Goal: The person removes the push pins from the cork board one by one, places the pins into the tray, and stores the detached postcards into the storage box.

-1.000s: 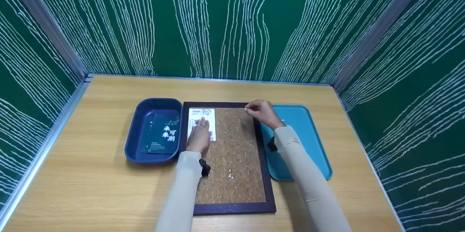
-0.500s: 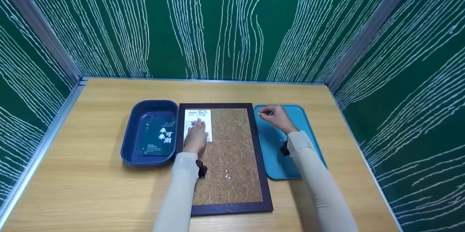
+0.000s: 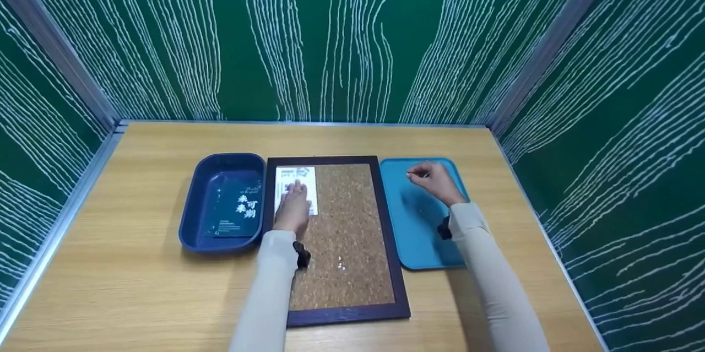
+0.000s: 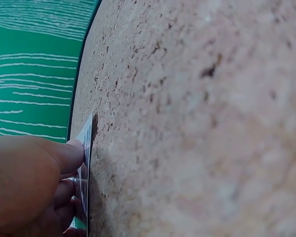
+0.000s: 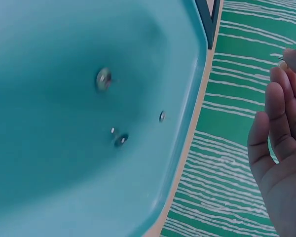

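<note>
My left hand [image 3: 293, 210] lies over a white printed card [image 3: 307, 176] and presses it against the upper left of a framed corkboard [image 3: 352, 231]. Close up in the left wrist view, the thumb [image 4: 69, 157] touches the face of the card [image 4: 87, 136], whose edge stands slightly off the cork. Over the turquoise tray [image 3: 405, 233], my right hand [image 3: 436, 182] pinches a small thumbtack [image 5: 282, 64] between thumb and forefinger, its thin point sticking outward. Its other fingers are loosely bent. Most of the card's lower part is hidden by the left hand.
Several loose thumbtacks [image 5: 103, 79] lie in the tray. A few small shiny bits [image 3: 341, 265] rest on the lower cork. Left of the board stands a deep blue basin [image 3: 190, 214] holding a dark green booklet [image 3: 234, 209]. Green, white-lined panels [image 3: 341, 38] enclose the table.
My right hand has moved right, from the board's upper right corner to over the tray, still pinching the thumbtack. The left hand stays on the card. The head view has shifted slightly.
</note>
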Demonstrator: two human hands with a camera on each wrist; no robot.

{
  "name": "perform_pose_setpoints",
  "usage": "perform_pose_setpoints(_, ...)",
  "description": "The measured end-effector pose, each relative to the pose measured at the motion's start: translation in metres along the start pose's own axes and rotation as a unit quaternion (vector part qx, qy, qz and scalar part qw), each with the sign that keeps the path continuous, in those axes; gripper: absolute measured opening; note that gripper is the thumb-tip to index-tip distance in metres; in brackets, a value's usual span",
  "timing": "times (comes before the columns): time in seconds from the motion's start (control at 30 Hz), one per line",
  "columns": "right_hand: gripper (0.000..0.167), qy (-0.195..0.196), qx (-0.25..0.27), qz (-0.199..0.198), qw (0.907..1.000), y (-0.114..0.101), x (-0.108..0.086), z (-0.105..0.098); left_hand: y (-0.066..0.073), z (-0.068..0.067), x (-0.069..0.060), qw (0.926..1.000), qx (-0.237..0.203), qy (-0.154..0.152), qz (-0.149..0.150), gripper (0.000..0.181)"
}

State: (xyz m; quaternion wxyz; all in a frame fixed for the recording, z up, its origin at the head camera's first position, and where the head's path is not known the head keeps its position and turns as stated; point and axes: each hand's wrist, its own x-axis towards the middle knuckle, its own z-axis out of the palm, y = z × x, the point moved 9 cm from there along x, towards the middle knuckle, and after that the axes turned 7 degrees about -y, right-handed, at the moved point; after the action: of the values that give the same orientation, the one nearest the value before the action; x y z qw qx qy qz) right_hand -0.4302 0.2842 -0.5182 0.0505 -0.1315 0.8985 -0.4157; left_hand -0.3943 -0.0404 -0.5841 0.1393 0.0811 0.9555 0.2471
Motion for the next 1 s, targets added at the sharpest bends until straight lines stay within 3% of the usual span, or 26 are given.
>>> perform_pose_setpoints(0.43, 0.026, 0.004, -0.004, 0.034, 0.9994, 0.015, -0.018, -0.018, -0.006, 0.005, 0.010, 0.9999, -0.011, 0.008, 0.009, 0.050)
perform_pose_setpoints(0.77, 0.031, -0.002, -0.003, 0.062, 0.9981, 0.025, -0.025, -0.021, 0.001, -0.001, -0.002, 0.9999, 0.006, 0.006, 0.006, 0.050)
perform_pose_setpoints(1.0, 0.033, -0.004, -0.006, 0.059, 0.9982, 0.024, -0.027, -0.024, 0.001, 0.000, 0.000, 1.0000, 0.004, -0.003, 0.000, 0.051)
